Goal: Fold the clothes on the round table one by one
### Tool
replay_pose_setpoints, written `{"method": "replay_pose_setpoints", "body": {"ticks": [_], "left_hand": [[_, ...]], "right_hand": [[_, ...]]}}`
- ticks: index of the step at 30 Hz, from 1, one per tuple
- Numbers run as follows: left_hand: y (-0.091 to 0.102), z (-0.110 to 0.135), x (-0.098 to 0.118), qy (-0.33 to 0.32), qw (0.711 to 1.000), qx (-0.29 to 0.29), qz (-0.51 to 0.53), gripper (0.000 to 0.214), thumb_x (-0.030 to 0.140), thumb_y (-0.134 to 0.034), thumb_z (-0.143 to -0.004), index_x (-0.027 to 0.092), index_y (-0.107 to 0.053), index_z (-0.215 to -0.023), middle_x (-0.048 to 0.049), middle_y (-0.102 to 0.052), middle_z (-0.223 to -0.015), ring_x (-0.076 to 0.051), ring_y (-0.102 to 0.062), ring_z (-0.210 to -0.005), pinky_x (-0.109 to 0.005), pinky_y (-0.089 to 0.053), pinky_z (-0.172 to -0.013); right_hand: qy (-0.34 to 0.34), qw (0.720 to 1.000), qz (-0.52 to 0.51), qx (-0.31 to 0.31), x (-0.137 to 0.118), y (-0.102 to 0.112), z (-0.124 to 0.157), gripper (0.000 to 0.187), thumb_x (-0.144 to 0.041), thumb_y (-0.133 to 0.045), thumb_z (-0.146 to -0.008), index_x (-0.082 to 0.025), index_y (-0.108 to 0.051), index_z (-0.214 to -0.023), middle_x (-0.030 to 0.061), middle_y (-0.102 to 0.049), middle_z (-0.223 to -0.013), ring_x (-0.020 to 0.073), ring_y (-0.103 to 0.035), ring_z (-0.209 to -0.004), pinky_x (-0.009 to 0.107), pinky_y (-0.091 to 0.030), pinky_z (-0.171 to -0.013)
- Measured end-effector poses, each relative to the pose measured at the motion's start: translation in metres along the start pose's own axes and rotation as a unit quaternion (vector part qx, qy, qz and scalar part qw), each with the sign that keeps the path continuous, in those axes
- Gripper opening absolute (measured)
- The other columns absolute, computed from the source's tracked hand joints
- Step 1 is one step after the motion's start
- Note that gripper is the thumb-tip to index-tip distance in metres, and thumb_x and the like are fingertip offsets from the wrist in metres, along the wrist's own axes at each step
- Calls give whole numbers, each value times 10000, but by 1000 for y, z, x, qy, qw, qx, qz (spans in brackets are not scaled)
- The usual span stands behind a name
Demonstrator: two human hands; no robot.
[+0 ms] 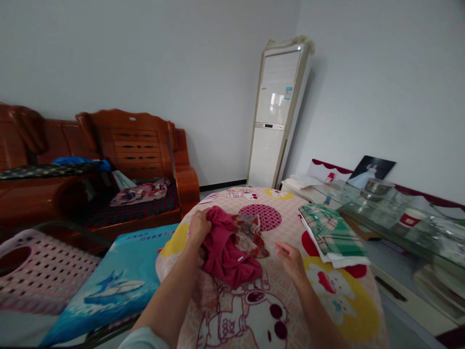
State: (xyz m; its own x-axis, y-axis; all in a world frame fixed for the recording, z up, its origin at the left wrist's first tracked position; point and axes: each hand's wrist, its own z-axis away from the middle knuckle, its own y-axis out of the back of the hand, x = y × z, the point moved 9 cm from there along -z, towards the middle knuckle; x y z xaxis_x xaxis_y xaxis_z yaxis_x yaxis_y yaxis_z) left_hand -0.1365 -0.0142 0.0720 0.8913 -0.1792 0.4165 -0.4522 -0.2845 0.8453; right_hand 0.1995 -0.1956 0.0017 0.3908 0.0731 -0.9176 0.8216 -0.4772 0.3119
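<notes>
A crumpled magenta garment (pixel 227 257) lies on the round table, with a small white tag on it. A sheer, floral-patterned brown and red part (pixel 250 235) sticks out from its far right side; I cannot tell if it belongs to the same piece. My left hand (pixel 199 228) is closed on the garment's left upper edge. To the right of the garment, apart from it, my right hand (pixel 290 261) hovers over the tablecloth with its fingers loosely bent and nothing in them. A folded green plaid cloth (pixel 332 232) with a white underside rests at the table's right.
A patterned cloth (pixel 308 310) covers the table. On the right stands a glass-topped cabinet (pixel 385 225) with a paper cup (pixel 410 218). Wooden seats (pixel 141 145), a blue cushion (pixel 119 281) and a pink basket (pixel 47 271) are at the left. An air conditioner (pixel 272 116) stands behind.
</notes>
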Motion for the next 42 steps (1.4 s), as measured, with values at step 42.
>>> {"method": "replay_pose_setpoints", "body": {"ticks": [42], "left_hand": [[-3, 13, 179, -169, 941, -78, 281, 246, 65, -444, -743, 159, -672, -739, -27, -681, -725, -151, -623, -719, -237, -484, -682]], "right_hand": [[144, 986, -81, 23, -148, 43, -29, 242, -355, -652, -749, -168, -710, -891, 31, -713, -771, 173, -640, -691, 262, -498, -644]]}}
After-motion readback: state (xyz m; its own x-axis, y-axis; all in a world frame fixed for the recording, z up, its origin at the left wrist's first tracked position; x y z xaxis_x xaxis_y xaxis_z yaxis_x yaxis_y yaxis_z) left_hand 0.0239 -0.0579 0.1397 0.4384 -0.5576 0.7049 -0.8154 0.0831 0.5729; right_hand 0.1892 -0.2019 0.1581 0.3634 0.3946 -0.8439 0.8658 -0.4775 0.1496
